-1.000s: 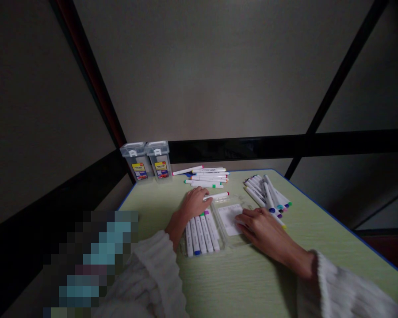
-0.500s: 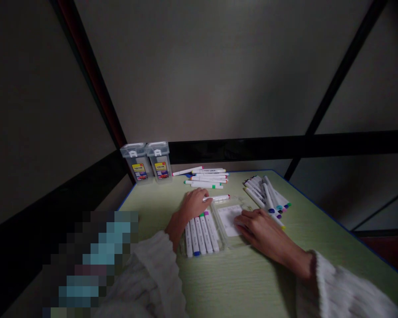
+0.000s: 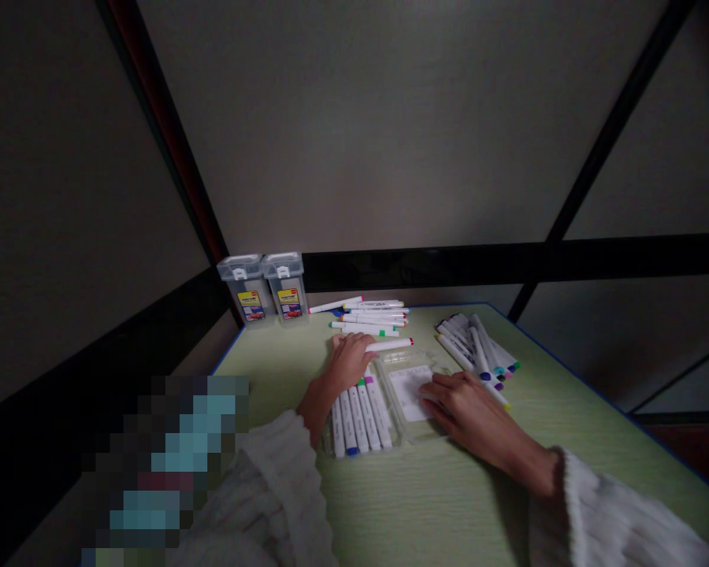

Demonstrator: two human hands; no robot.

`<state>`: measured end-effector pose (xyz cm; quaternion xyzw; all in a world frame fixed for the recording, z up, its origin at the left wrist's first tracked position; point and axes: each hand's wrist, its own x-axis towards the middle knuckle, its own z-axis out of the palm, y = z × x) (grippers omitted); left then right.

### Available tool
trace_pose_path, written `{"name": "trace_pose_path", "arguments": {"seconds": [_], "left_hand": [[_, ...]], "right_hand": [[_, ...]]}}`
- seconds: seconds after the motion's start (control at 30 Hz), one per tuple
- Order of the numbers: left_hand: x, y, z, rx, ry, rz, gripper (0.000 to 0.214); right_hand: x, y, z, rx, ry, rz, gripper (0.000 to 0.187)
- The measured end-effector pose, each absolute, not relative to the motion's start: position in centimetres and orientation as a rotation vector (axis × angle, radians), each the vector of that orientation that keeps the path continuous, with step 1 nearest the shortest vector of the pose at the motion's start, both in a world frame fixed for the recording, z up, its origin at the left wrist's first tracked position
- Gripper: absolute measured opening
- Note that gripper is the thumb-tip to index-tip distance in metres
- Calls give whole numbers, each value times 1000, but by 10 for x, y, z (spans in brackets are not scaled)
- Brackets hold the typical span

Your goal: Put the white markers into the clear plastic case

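Note:
My left hand (image 3: 350,361) is closed around a white marker (image 3: 393,345) with a red end, just above the far end of an open clear plastic case (image 3: 397,429). Several white markers (image 3: 360,421) lie side by side in the case's left half, one with a blue end, others with green and purple. Part of that half is hidden under my left hand. On the case's right half lies a white printed card (image 3: 409,392). My right hand (image 3: 462,405) rests at the card's right edge, its fingers loosely stretched and holding nothing visible.
Two clear lidded containers (image 3: 249,295) with yellow labels stand at the back left. A row of loose markers (image 3: 373,316) lies at the back of the green table (image 3: 413,504). Another pile of markers (image 3: 476,346) lies to the right, beyond my right hand.
My left hand has lifted the red-ended marker slightly and tilted its red end upward. My right hand has stayed about where it was on the case.

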<state>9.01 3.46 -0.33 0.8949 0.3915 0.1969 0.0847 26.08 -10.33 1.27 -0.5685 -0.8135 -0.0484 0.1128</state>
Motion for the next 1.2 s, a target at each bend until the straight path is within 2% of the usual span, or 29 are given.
{"name": "trace_pose_path", "arguments": {"seconds": [0.37,0.87,1.03,1.2], "left_hand": [[92,37,-5,2658,1183,808,22],[93,32,1,2624,716,870,29],[94,33,-1,2626,667,839,29],[94,37,-3,2583,718,967,30]], "right_hand": [[270,-99,5,-1493,-2141,-239,30],[255,-104,9,-1298,-2181,-26,41],[246,-108,13,-1233,-2253,44,40],[238,-112,14,-1212,-2285,67,32]]}}
